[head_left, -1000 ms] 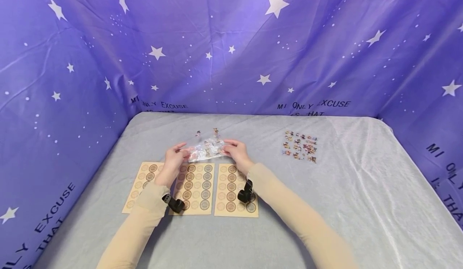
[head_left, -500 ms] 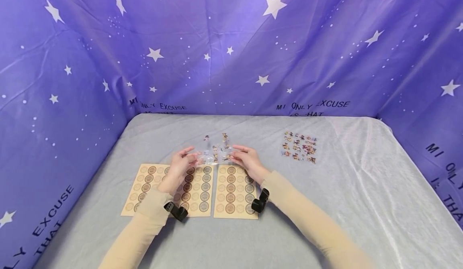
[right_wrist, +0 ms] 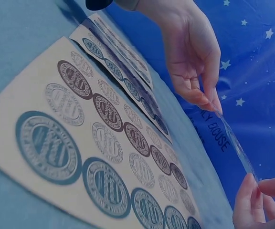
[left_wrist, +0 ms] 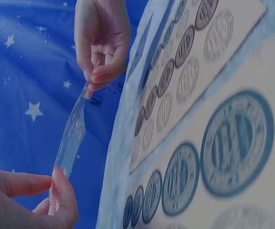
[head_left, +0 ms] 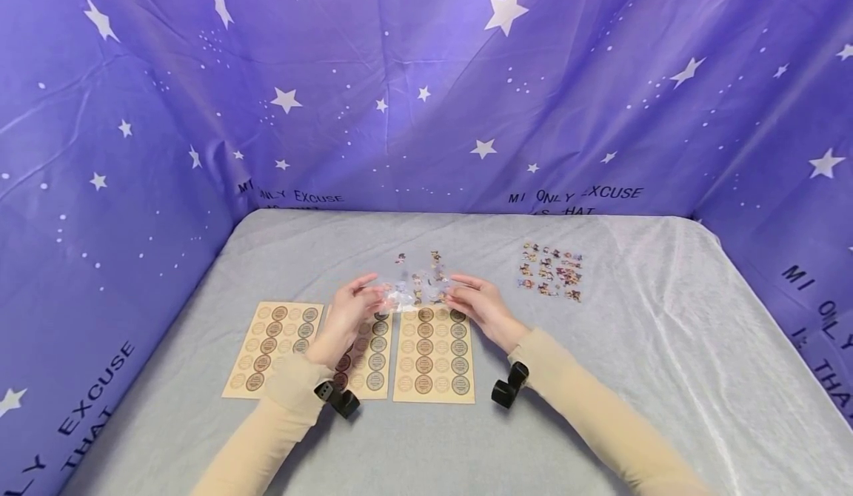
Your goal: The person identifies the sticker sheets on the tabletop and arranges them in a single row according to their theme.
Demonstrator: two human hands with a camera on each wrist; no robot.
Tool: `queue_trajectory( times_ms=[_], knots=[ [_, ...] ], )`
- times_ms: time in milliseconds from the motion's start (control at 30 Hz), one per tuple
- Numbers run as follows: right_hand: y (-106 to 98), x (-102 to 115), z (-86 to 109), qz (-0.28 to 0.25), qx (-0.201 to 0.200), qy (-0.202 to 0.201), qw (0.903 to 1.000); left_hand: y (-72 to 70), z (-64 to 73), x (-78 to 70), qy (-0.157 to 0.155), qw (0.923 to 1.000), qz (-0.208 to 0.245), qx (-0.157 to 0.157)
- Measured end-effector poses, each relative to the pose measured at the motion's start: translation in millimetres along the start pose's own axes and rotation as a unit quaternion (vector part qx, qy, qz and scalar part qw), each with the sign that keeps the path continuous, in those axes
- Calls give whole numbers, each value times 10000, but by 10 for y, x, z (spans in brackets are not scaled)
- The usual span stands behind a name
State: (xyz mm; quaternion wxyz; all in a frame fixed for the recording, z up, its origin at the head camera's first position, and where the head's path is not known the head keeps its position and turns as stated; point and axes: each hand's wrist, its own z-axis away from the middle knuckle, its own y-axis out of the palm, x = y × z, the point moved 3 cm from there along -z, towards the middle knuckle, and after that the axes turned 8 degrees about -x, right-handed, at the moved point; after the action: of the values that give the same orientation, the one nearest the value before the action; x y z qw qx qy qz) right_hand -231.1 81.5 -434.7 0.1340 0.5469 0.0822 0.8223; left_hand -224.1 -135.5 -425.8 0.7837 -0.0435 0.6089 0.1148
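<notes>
A clear sticker sheet [head_left: 416,292] with small coloured figures is held in the air between both hands, above the far edge of the kraft sheets. My left hand [head_left: 348,309] pinches its left edge between thumb and fingers. On the opposite edge, my right hand [head_left: 485,305] pinches it the same way. Seen nearly edge-on in the left wrist view, the clear sheet [left_wrist: 72,138] bows slightly between the hands. Below lie kraft sheets of round seal stickers: a left one [head_left: 286,333], a middle one [head_left: 369,366] partly hidden by the left hand and a right one [head_left: 435,355].
Another clear sheet of figure stickers [head_left: 551,272] lies flat at the right rear of the grey cloth-covered table [head_left: 600,348]. A purple star-patterned curtain [head_left: 426,141] stands behind the table and along both sides.
Both hands have moved to the right, and slightly nearer, with the clear sticker sheet held between them. Its glare has lessened. The kraft sheets and the other clear sheet have stayed put.
</notes>
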Motion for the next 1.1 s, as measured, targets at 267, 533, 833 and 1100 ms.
queue_trajectory(
  times_ms=[267, 533, 833, 1100],
  knots=[
    [-185, 22, 83, 50, 95, -128, 9999, 125, 85, 24, -19, 10000, 53, 62],
    [-351, 99, 225, -121, 314, -137, 9993, 234, 165, 55, -71, 9996, -39, 258],
    [-542, 141, 322, -118, 419, 108, 9990, 375, 240, 97, -35, 9985, -53, 546],
    [-755, 126, 389, 91, 542, 55, 9985, 519, 325, 139, -131, 9968, 5, 790]
  ],
)
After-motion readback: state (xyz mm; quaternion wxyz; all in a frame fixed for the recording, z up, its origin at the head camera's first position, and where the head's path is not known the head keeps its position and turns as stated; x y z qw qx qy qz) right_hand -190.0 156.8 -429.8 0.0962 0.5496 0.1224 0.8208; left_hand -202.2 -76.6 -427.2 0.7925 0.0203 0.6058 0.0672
